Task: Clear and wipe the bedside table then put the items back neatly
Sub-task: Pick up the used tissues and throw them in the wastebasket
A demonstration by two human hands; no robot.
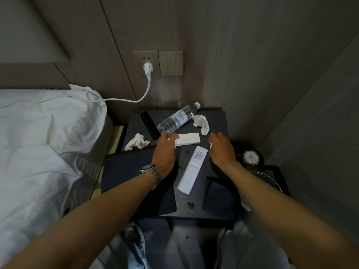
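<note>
The dark bedside table (217,121) carries a clear water bottle (177,118) lying on its side, a black bar-shaped object (149,123), a white flat box (189,138), a long white remote (192,169), two crumpled tissues (201,123) (137,141), a dark tablet or folder (124,171) and a small dark case (215,197). My left hand (165,150), watch on the wrist, hovers open just in front of the bottle's base and over the white box's left end. My right hand (222,150) hovers open right of the remote's top. Neither holds anything.
A bed with white bedding (38,142) lies to the left. A white plug and cable (148,74) run from the wall socket toward the bed. A round black object with a white face (250,157) and a bin rim (266,177) sit at the right. Small wet spots dot the tabletop.
</note>
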